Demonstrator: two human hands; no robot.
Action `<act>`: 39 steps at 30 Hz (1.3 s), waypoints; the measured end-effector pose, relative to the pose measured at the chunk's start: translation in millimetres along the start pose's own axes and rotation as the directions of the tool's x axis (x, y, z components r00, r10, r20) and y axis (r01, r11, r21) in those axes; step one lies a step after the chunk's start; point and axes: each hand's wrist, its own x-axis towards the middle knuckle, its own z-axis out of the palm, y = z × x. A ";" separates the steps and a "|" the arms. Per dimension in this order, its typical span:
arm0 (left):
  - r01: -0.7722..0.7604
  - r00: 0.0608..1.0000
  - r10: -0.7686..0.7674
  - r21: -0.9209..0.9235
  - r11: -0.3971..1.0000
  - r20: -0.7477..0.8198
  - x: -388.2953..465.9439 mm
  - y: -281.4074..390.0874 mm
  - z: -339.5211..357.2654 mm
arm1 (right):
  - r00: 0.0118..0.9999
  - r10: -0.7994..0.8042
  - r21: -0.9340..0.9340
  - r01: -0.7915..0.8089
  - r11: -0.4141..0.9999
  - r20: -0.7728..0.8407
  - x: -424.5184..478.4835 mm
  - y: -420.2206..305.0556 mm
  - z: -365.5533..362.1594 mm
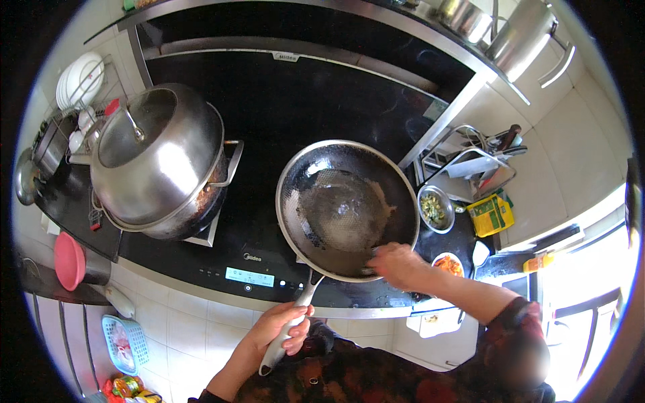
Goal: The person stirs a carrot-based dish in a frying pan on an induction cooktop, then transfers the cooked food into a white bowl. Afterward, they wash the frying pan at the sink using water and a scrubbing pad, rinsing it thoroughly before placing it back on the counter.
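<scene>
My left hand [283,325] is wrapped around the pale grey handle [276,350] of a wok. The wok [347,151] has a dark, honeycomb-textured inside and sits over the right side of the black cooktop, with some water [345,216] pooled in its bottom. My right hand [400,267] reaches over the near right rim, its fingers down inside the wok. Motion blurs those fingers. Something small and greyish shows at the fingertips, but I cannot tell what it is or whether it is gripped.
Left on the cooktop [262,201] stands a large pot with a domed steel lid [166,166]. To the right are a metal bowl of chopped greens [436,209], a bowl of orange-red food [448,264], a knife rack [468,161] and a yellow packet [491,215]. A pink basin [69,261] is far left.
</scene>
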 end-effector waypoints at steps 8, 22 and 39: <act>0.021 1.000 -0.021 0.000 1.000 -0.017 -1.9 4.8 1.9 | 0.997 0.022 -0.674 0.037 0.738 0.079 12.5 151.1 -42.9; 0.018 0.996 -0.008 0.115 0.993 -0.087 -1.5 4.7 2.7 | 0.997 0.073 0.282 -0.071 0.957 0.001 53.4 -9.7 42.6; -0.012 1.000 0.014 0.066 0.998 -0.022 4.9 -8.6 4.2 | 0.973 0.213 -0.039 -0.217 0.976 -0.089 37.4 55.3 -24.6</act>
